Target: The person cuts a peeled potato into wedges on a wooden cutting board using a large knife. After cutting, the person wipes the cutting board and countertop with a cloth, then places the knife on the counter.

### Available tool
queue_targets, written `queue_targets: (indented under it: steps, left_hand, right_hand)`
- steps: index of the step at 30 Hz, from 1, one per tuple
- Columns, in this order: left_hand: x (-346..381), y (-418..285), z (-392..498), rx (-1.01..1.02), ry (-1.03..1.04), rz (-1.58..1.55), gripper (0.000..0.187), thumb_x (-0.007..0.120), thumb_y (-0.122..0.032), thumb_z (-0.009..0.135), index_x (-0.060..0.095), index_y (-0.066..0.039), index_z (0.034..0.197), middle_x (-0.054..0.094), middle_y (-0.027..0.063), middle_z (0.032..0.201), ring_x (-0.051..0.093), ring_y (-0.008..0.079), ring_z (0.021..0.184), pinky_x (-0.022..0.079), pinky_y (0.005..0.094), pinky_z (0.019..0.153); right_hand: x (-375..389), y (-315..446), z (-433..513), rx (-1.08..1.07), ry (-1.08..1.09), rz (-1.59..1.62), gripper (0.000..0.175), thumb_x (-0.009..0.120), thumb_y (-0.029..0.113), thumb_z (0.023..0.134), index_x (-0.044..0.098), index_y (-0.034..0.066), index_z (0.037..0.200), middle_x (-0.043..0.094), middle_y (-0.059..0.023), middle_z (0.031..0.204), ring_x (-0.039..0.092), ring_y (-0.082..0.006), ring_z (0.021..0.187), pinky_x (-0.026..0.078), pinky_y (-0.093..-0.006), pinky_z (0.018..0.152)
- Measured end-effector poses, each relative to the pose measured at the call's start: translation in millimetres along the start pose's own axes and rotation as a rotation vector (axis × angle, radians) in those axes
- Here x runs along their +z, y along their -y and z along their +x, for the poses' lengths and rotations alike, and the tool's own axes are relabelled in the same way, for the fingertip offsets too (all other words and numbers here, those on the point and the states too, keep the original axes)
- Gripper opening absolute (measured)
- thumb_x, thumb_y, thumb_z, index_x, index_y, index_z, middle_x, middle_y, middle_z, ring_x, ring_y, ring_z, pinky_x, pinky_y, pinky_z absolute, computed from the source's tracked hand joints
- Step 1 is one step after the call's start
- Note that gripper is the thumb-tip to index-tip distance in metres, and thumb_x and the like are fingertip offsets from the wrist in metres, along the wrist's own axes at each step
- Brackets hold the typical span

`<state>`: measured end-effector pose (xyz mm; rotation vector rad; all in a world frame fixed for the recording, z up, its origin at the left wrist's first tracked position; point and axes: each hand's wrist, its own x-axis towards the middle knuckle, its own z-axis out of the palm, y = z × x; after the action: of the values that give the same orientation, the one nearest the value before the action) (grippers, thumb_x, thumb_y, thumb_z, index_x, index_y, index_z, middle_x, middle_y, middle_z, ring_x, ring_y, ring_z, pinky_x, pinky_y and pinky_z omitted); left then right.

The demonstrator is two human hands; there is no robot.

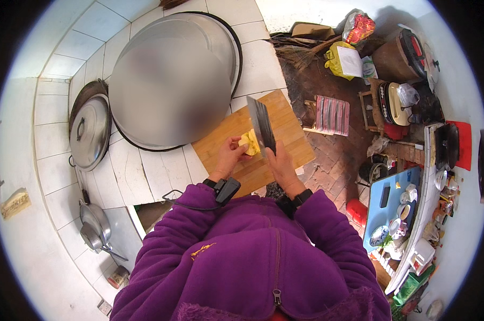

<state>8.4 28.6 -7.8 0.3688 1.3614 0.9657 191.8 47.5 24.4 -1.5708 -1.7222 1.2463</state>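
Note:
A wooden cutting board [289,124] lies in front of me on the white tiled counter. My right hand [281,166] grips a cleaver [261,124] by its handle end, its broad dark blade standing over the board. Just left of the blade, my left hand [230,155] holds a yellow piece of food [249,143] between thumb and fingers; its exact kind cannot be told. Part of the yellow food is hidden behind the blade and fingers.
Beyond the board's left edge sits a large round metal lid [165,88], partly blurred. Further left is a smaller lidded pan [90,132]. A striped stool [332,115] stands on the brick floor at right, near a blue table [390,208] bearing dishes.

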Motion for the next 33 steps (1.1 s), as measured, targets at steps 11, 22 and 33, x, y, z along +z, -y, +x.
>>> queue_targets:
  steps: [11,22,33]
  left_hand:
    - [21,-13,2,0.025,-0.059,0.103,0.022,0.06,-0.003,0.089,0.048,-0.002,0.108,0.057,0.009,0.101,0.064,0.0195,0.087,0.057,0.0302,0.074]
    - [23,-12,4,0.036,-0.087,0.152,0.026,0.057,0.0,0.088,0.049,0.0,0.113,0.063,0.0108,0.101,0.065,0.0185,0.078,0.055,0.0284,0.066]
    - [21,-4,12,0.011,-0.106,0.173,0.024,0.063,-0.004,0.088,0.052,0.0,0.109,0.064,0.0102,0.095,0.065,0.0181,0.074,0.053,0.0268,0.062]
  right_hand:
    - [-19,15,-34,-0.35,0.014,-0.544,0.018,0.055,0.006,0.082,0.048,0.0058,0.099,0.055,-0.012,0.1,0.063,-0.0304,0.075,0.053,-0.0392,0.06]
    - [-24,11,-30,-0.393,0.079,-0.71,0.019,0.057,0.009,0.08,0.05,0.0086,0.097,0.054,-0.0071,0.09,0.063,-0.0218,0.072,0.054,-0.0343,0.055]
    - [-28,14,-16,-0.301,0.223,-0.687,0.022,0.055,0.008,0.082,0.048,0.0038,0.102,0.056,-0.0126,0.091,0.066,-0.0296,0.07,0.053,-0.0391,0.055]
